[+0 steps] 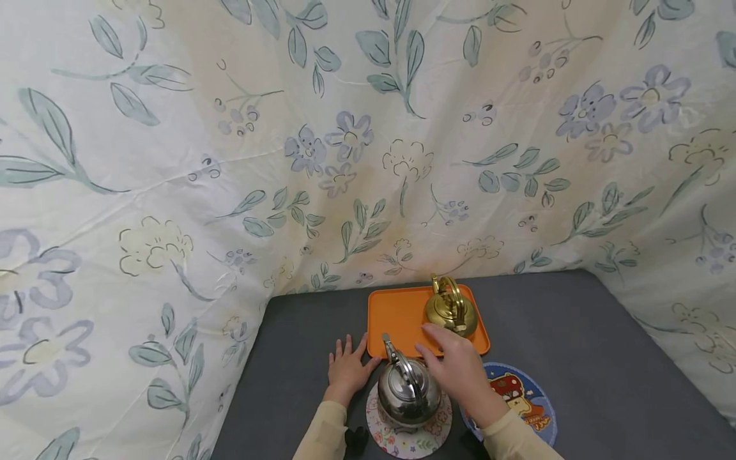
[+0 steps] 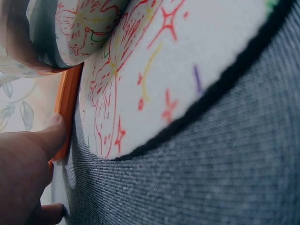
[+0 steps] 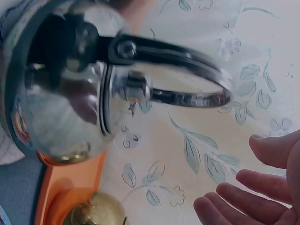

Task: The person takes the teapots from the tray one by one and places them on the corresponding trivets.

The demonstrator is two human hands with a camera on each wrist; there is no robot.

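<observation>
Two kettles sit before us: the steel kettle [image 1: 409,391] on a floral mat [image 1: 409,437] at 6 o'clock, the brass kettle [image 1: 451,308] in the far right corner of the orange tray [image 1: 397,313] at 12. Open grey table [image 1: 604,364] spreads toward 3; draped cloth [image 1: 368,140] closes off 9 through 1. At 4 lies a mushroom mat [image 1: 526,399]. Our right hand [image 1: 457,364] hovers released, fingers straight, between both kettles. Our left hand [image 1: 347,369] rests flat at 9, thumb touching the tray's edge.
</observation>
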